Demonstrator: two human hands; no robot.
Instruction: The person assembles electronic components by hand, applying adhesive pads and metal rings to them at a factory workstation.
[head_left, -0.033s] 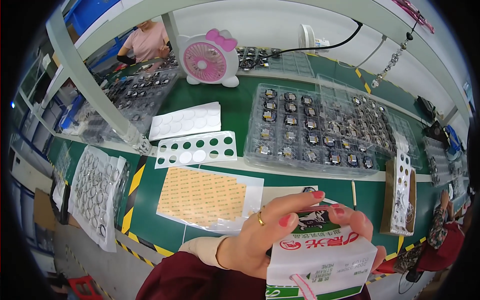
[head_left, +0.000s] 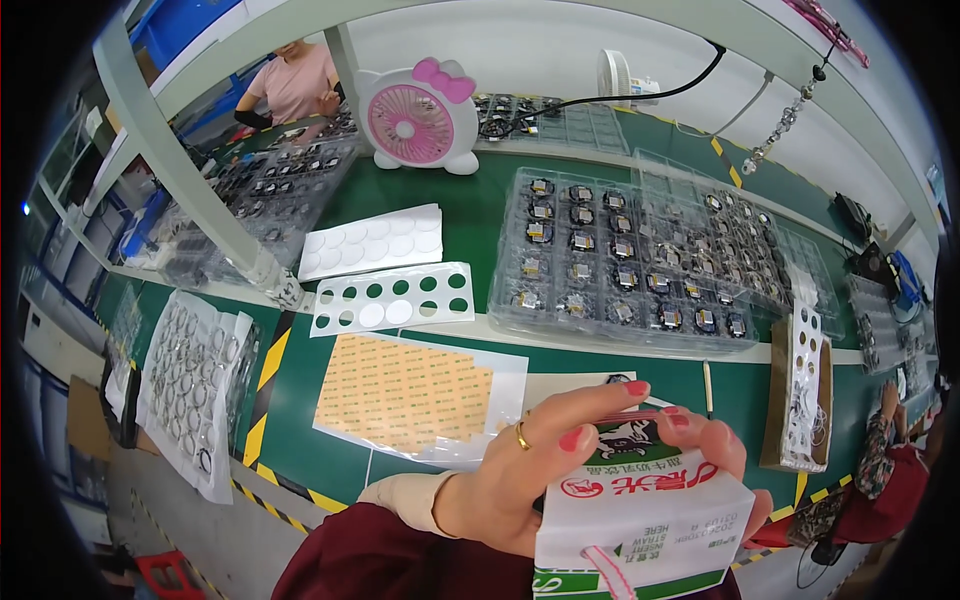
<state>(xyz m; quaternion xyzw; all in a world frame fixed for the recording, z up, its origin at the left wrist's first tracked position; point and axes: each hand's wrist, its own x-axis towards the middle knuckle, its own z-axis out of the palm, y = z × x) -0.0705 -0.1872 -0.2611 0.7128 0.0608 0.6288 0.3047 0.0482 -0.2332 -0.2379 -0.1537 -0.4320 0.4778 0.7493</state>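
Observation:
A white drink carton [head_left: 660, 520] with green bands and red and black print is held up close at the lower right. My left hand [head_left: 510, 460], with a gold ring and red nails, is closed at the carton's left side. From behind, the fingers of my right hand [head_left: 715, 445] curl over its right and far edge. A thin pinkish strip [head_left: 612, 572] hangs across the carton's near face; I cannot make out whether it is a straw. Between the fingertips of both hands runs a thin reddish line, too fine to name.
On the green bench lie a sheet of tan adhesive pieces [head_left: 400, 390], white sheets with round holes [head_left: 395, 300] and stacked clear trays of small round parts [head_left: 620, 250]. A pink-and-white fan [head_left: 415, 115] stands behind. A narrow cardboard box [head_left: 800, 400] is at right. Co-workers sit nearby.
The carton has shifted a hair to the right in my hands. Otherwise the hands and bench look the same.

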